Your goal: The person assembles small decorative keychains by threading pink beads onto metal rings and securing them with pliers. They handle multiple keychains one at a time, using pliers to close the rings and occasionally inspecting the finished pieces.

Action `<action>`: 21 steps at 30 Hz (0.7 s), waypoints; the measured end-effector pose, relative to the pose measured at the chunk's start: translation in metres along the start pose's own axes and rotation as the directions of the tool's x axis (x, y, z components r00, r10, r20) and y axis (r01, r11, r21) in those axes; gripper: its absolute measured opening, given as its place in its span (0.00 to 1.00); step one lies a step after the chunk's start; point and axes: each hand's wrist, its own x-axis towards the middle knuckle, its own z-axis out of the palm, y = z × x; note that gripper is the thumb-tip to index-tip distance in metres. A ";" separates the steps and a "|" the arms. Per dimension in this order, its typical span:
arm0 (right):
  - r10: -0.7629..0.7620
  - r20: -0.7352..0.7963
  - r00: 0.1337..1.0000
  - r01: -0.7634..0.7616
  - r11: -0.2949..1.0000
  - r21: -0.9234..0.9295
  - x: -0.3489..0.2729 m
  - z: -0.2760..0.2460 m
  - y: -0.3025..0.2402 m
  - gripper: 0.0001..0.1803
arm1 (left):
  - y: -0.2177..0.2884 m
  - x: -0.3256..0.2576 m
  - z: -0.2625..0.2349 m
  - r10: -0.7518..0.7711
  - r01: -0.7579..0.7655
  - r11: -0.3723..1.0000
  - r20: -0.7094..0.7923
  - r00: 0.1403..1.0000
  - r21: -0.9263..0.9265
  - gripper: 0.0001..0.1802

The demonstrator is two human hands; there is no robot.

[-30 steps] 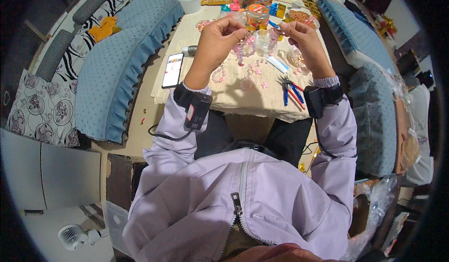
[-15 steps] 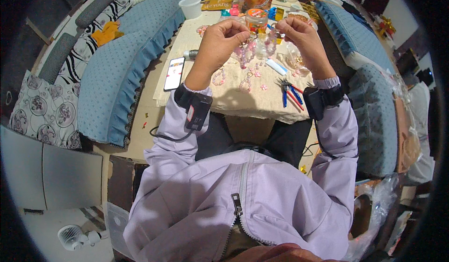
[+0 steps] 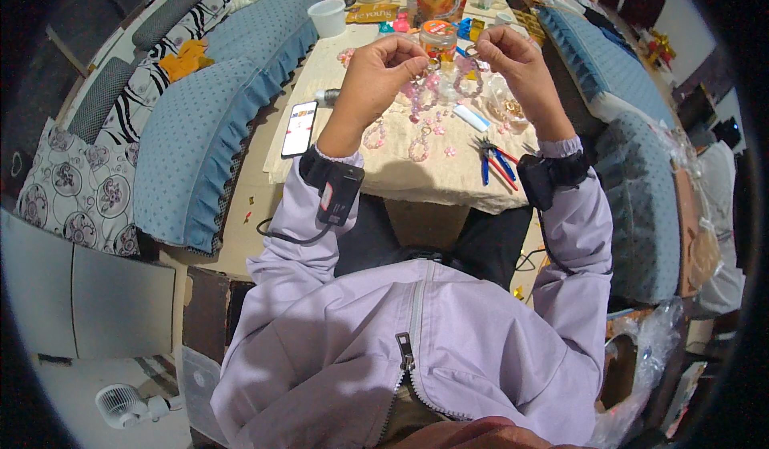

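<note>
Pink and clear beads on a looped strand (image 3: 436, 88) hang in the air between the person's two raised hands, above the cream cloth-covered table (image 3: 384, 169). The left hand (image 3: 376, 76) has thumb and fingertips pinched together on the strand's left end, and the right hand (image 3: 513, 56) pinches the other end the same way, fingers curled closed. Against the picture half a second ago, both hands have risen slightly and drawn a little further apart, so the loop now sags more plainly between them; a full second ago they sat lower and closer over the cloth. On the cloth under the hands lie two finished pink bead bracelets (image 3: 375, 135), unmoved, with blue- and red-handled pliers (image 3: 490, 161) near the right wrist. A black smartphone with a lit screen (image 3: 299, 128) rests at the table's left edge, where it lay before. A white paper cup (image 3: 328, 18) stands at the far left corner.
</note>
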 end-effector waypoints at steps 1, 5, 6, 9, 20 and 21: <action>-0.033 -0.006 0.999 0.032 0.998 -0.057 -0.002 0.000 -0.002 0.10 | 0.001 0.000 0.000 -0.005 0.005 1.000 -0.002 1.000 -0.012 0.07; -0.101 0.060 0.993 0.103 0.994 -0.027 -0.005 0.001 -0.011 0.11 | 0.004 -0.002 0.000 -0.019 0.020 0.998 0.017 1.000 -0.054 0.07; -0.118 0.066 0.991 0.119 0.993 -0.018 -0.005 0.001 -0.013 0.11 | 0.005 -0.003 0.000 -0.010 0.011 0.998 0.017 1.000 -0.059 0.07; -0.160 0.080 0.984 0.160 0.987 0.017 -0.007 0.004 -0.015 0.12 | 0.006 -0.004 0.001 0.006 -0.006 1.000 0.012 1.000 0.010 0.08; -0.194 0.085 0.977 0.183 0.975 0.123 -0.008 0.002 -0.017 0.11 | 0.015 -0.004 0.000 0.008 -0.008 1.000 0.028 1.000 -0.001 0.09; -0.190 0.081 0.978 0.179 0.975 0.130 -0.008 0.002 -0.017 0.11 | 0.016 -0.004 0.000 0.007 -0.007 1.000 0.023 1.000 0.023 0.09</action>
